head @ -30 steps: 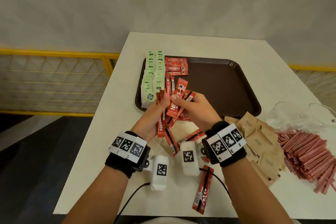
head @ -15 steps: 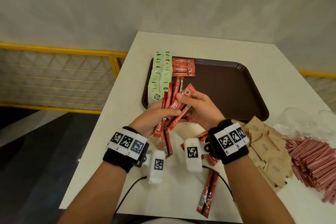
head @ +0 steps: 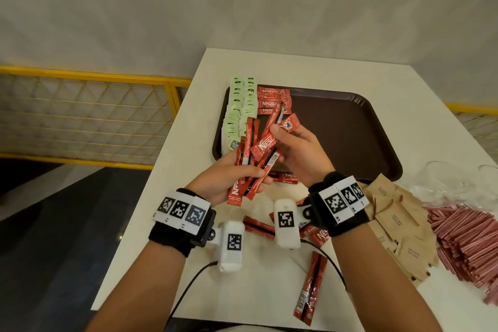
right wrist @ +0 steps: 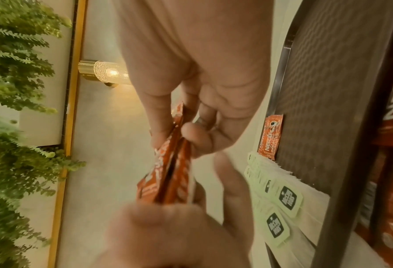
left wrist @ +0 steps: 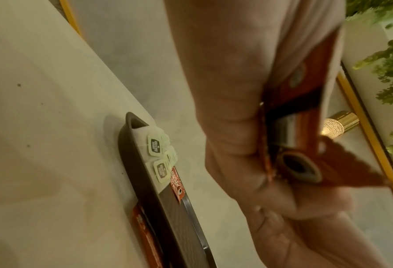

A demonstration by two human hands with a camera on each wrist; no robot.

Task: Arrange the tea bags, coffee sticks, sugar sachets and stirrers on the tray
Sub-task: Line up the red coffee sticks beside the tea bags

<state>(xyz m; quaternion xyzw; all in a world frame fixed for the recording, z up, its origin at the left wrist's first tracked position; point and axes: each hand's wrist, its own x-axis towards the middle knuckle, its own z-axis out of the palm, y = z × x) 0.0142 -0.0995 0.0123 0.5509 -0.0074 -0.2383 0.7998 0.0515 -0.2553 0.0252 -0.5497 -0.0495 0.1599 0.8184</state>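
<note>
Both hands hold one bundle of red coffee sticks (head: 260, 153) above the near left corner of the brown tray (head: 350, 127). My left hand (head: 229, 178) grips the bundle's lower end. My right hand (head: 293, 148) pinches its upper part, with the sticks (right wrist: 170, 174) fanned between the fingers. On the tray's left side lie two rows of green tea bags (head: 238, 113) and a small stack of coffee sticks (head: 273, 100). Brown sugar sachets (head: 396, 226) and pink stirrers (head: 469, 240) lie in heaps on the table at the right.
Loose coffee sticks (head: 310, 288) lie on the white table (head: 269, 291) near its front edge and under my wrists. Clear glass cups (head: 444, 178) stand at the right behind the stirrers. A yellow railing (head: 94, 78) runs past the table's left side.
The bundle has risen a little and its sticks have fanned out between my hands. My right fingers have shifted higher on the sticks.
</note>
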